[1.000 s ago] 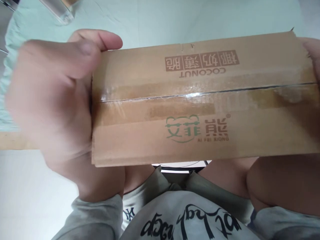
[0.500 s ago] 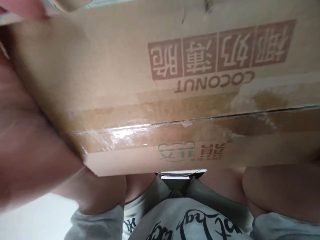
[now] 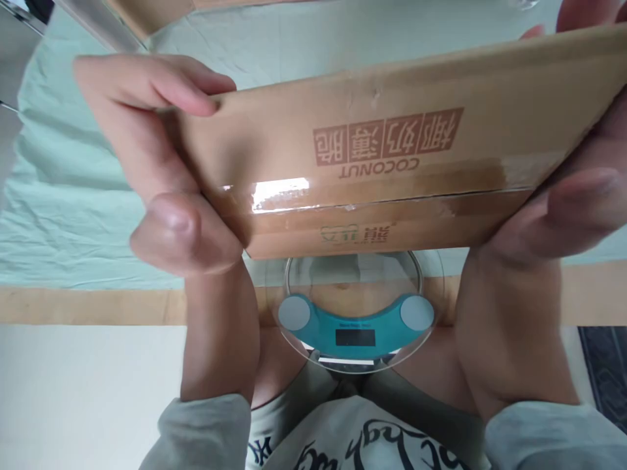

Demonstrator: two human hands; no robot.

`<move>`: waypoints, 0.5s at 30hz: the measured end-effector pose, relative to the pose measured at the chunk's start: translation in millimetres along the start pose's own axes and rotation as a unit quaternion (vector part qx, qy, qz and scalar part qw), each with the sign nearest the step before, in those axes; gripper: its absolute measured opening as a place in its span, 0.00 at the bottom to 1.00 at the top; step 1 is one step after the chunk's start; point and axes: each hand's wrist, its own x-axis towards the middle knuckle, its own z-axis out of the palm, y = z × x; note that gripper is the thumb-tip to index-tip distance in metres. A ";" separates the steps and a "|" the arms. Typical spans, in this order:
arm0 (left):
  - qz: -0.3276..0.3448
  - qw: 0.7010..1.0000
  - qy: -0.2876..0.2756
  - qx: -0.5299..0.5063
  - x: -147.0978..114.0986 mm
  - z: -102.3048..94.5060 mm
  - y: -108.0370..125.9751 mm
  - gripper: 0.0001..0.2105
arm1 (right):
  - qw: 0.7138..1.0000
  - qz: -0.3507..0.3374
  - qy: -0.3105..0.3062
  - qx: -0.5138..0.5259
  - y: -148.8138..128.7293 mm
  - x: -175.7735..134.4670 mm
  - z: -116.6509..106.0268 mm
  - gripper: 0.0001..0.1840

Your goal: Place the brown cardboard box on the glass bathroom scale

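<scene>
Both hands hold the carton (image 3: 392,163) in the air, above a glass scale (image 3: 355,320) that lies near the edge of the worktop (image 3: 98,307). The left hand (image 3: 157,170) clamps the left end, thumb below and fingers over the top edge. The right hand (image 3: 563,215) grips the right end the same way. The cardboard looks stiff, and probably light. The shiny tape (image 3: 279,194) along the seam may be slippery, so the bare ends are the better grip.

Probably a home: pale green bedsheet (image 3: 73,196), wooden bed edge (image 3: 98,305), glass bathroom scale (image 3: 356,326).
</scene>
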 end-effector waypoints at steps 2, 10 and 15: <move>0.027 0.999 -0.014 -0.028 3.4 -0.8 -5.8 0.22 | 0.998 -0.041 0.001 -0.038 1.6 0.0 3.8 0.22; -0.126 0.982 0.142 0.001 12.1 -3.7 -22.4 0.19 | 0.993 -0.093 -0.058 -0.047 22.4 4.1 -17.0 0.25; -0.245 0.945 0.218 0.013 17.1 -14.1 -25.9 0.23 | 0.988 -0.061 -0.064 -0.123 25.3 -1.2 -29.7 0.26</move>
